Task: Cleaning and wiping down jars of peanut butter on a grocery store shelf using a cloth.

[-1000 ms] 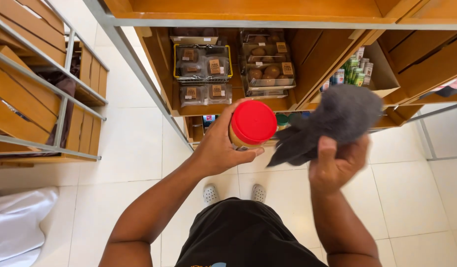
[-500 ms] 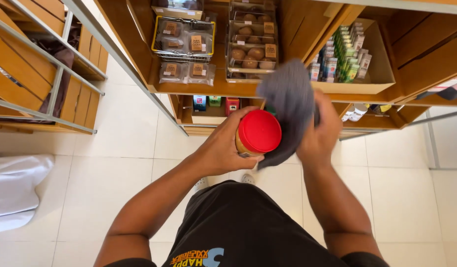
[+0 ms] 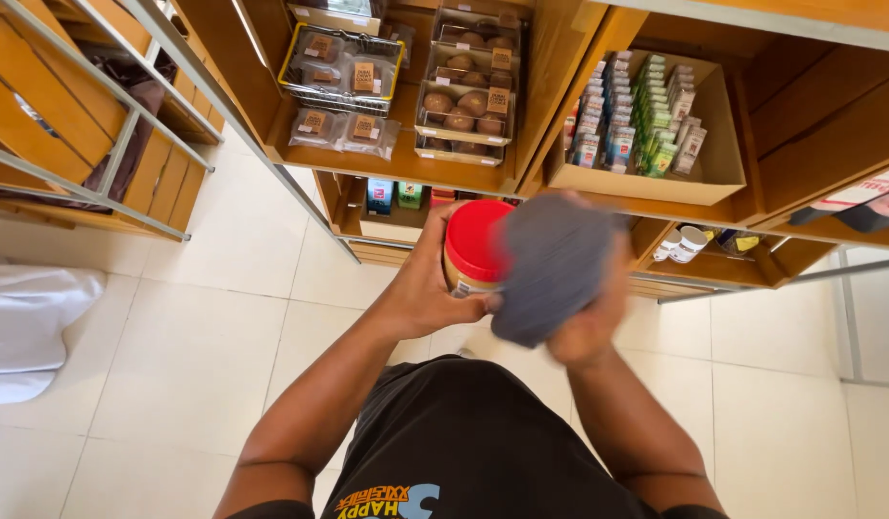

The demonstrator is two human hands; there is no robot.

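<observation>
Wiping step: left hand (image 3: 427, 288) grips red-lidded round plastic jar (image 3: 475, 248) at frame centre; right hand (image 3: 584, 322) presses grey cloth (image 3: 552, 261) against it at 3 o'clock. Next likely needs turning jar.

Wooden shelf unit (image 3: 536, 144) w/ several compartments. Upper left: clear packs of baked goods (image 3: 463, 101), some in a yellow-rimmed wire basket (image 3: 288, 60). Right: cardboard box (image 3: 646, 185) w/ rows of small packets (image 3: 637, 111). Lower shelf: two white cups (image 3: 682, 244), probably. White tile floor (image 3: 223, 288); white cloth (image 3: 26, 322) at left.
</observation>
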